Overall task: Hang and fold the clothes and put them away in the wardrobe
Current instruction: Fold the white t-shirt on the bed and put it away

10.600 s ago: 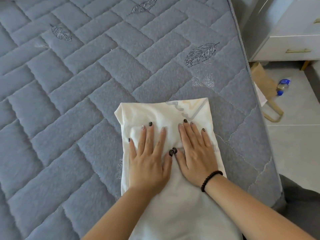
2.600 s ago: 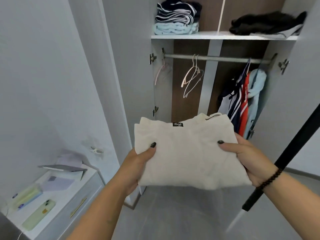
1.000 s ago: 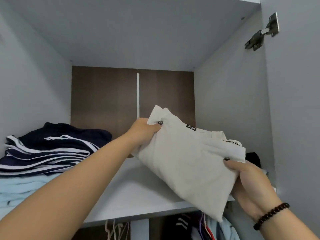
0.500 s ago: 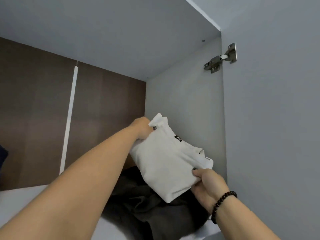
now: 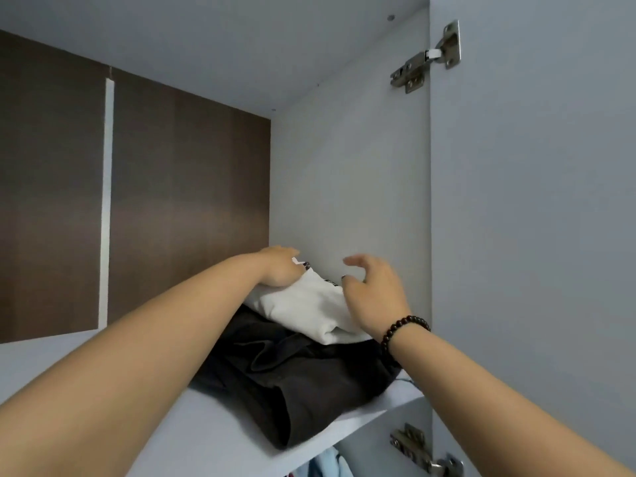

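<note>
A folded white garment [image 5: 309, 304] lies on top of a dark crumpled garment [image 5: 292, 373] at the right end of the wardrobe's upper shelf [image 5: 213, 435]. My left hand [image 5: 278, 266] reaches in and pinches the white garment's far left corner, a bit of cloth showing between thumb and fingers. My right hand [image 5: 375, 297], with a bead bracelet on the wrist, hovers at the garment's right side. Its fingers are loosely spread and lifted, and they hold nothing.
The shelf space is bounded by a grey side wall [image 5: 344, 184] on the right and a brown back panel [image 5: 172, 201]. The open door [image 5: 533, 235] hangs on metal hinges [image 5: 426, 60]. Hanging clothes [image 5: 327, 466] peek out below the shelf.
The white garment has gone down from mid-air onto the dark garment. My right hand has let go of its near corner and opened; my left hand still holds the far corner.
</note>
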Tool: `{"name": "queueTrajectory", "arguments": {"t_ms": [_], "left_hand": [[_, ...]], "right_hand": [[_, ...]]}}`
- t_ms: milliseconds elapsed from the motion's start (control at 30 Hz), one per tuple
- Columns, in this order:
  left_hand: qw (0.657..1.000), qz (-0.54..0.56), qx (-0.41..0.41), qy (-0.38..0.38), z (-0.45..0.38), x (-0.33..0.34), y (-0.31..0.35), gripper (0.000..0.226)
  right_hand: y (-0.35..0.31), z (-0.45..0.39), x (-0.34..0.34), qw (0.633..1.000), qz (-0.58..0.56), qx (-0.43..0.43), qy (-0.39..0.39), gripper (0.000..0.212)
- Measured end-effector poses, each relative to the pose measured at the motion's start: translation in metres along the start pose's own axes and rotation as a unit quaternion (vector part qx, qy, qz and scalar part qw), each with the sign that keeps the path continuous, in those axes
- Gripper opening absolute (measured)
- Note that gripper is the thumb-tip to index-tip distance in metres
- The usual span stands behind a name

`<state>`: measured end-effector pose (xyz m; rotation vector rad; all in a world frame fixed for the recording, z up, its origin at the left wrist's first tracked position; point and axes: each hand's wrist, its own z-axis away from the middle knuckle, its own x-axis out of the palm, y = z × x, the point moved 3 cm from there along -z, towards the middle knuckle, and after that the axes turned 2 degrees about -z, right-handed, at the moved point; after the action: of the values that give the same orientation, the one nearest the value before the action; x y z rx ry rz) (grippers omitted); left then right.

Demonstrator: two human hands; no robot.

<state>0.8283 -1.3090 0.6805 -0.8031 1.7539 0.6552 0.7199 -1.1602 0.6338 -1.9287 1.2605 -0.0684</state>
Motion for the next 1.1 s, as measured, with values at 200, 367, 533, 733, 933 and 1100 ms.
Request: {"name": "queueTrajectory", "arguments": {"t_ms": [200,367,533,733,933,1100], "left_hand": [[0.995,-0.033,-0.008,-0.092,0.002,0.039,-0.001,0.048],[0.992,-0.035,-0.013,-0.119,-0.01,0.048,0.003,0.042],[0.992,-0.078,-0.027,-0.099,-0.006,0.048,0.004,0.037],[0.992,-0.087,-0.073,-0.052,0.014,0.045,0.006,0.053],[0.997,-0.045,-0.039,-0.057,0.07,0.036,0.042,0.048],[0.995,-0.05,-0.05,-0.072,0.134,0.037,0.093,0.05]], "right_hand": [[0.043,0.007,0.054,0.937,0.264,0.104,-0.202,0.071],[0.056,0.002,0.058,0.929,0.273,0.102,-0.227,0.083],[0.057,0.007,0.055,0.934,0.273,0.083,-0.214,0.079],[0.061,0.025,0.027,0.961,0.204,0.031,-0.184,0.065],[0.062,0.059,-0.023,0.967,0.126,0.022,-0.221,0.046],[0.062,0.091,-0.082,0.963,0.114,-0.017,-0.243,0.03]]}}
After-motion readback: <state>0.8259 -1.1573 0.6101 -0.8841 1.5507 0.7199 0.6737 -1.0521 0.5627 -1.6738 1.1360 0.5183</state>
